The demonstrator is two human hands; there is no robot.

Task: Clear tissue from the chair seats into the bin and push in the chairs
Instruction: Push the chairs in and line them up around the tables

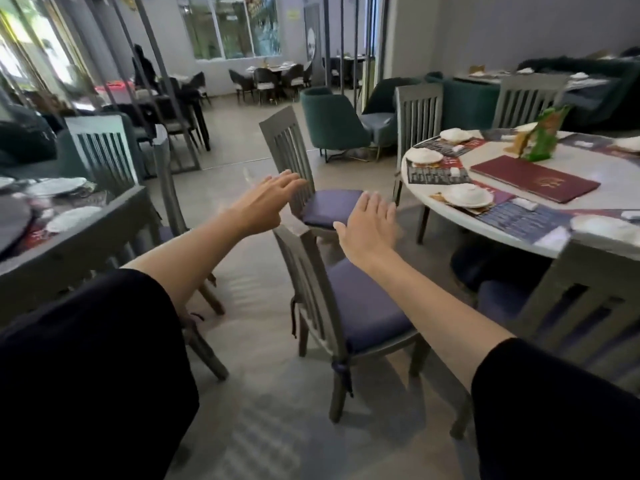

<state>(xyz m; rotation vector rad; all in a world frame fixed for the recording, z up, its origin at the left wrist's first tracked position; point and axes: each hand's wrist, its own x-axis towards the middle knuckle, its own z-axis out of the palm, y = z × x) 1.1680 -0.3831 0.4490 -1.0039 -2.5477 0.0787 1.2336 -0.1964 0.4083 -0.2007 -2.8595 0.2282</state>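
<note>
Two grey wooden chairs with purple seat cushions stand pulled out from the round table [450, 216]. The near chair [360, 306] sits in front of me, its slatted back to the left. The far chair [287, 150] stands behind it. My left hand [263, 202] reaches forward with straight fingers, level with the far chair's back. Over the top of the near chair's back hovers my right hand [370, 226], fingers spread, holding nothing. I see no tissue on either cushion and no bin in view.
The round table holds plates, placemats, a red menu [533, 178] and a green stand. More grey chairs [419, 109] ring it, one at the lower right [581, 296]. Another set table [69, 230] with chairs stands on the left. Open floor runs between the tables.
</note>
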